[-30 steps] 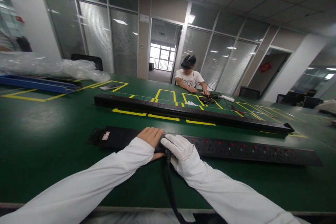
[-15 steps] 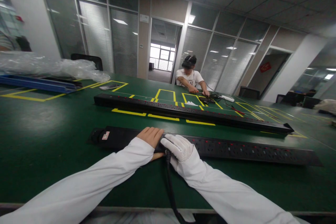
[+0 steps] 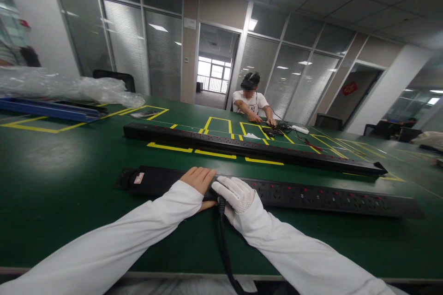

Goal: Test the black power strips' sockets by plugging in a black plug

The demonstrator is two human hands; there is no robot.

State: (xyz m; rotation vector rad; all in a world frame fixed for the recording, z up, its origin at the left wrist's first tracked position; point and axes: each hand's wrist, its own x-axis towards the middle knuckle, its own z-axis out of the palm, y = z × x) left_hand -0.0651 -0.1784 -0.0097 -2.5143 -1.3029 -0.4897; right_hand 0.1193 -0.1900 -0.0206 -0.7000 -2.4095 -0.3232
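Note:
A long black power strip (image 3: 325, 199) with a row of sockets and small red lights lies across the near part of the green table. My left hand (image 3: 199, 179), bare below a white sleeve, is wrapped over the strip left of its middle, thumb on the near side. Right beside it, my right hand (image 3: 235, 193) in a white dotted glove closes around the plug end of a black cable (image 3: 223, 235) against the strip. The plug's body is hidden under the glove. From there the cable hangs down over the near table edge.
A second long black power strip (image 3: 242, 145) lies farther back, beside yellow tape marks (image 3: 218, 118). Clear plastic wrap (image 3: 69, 87) and a blue rail (image 3: 48, 109) are at the far left. Across the table a person (image 3: 251, 101) handles dark cables (image 3: 277, 130) near a white power strip (image 3: 299, 129).

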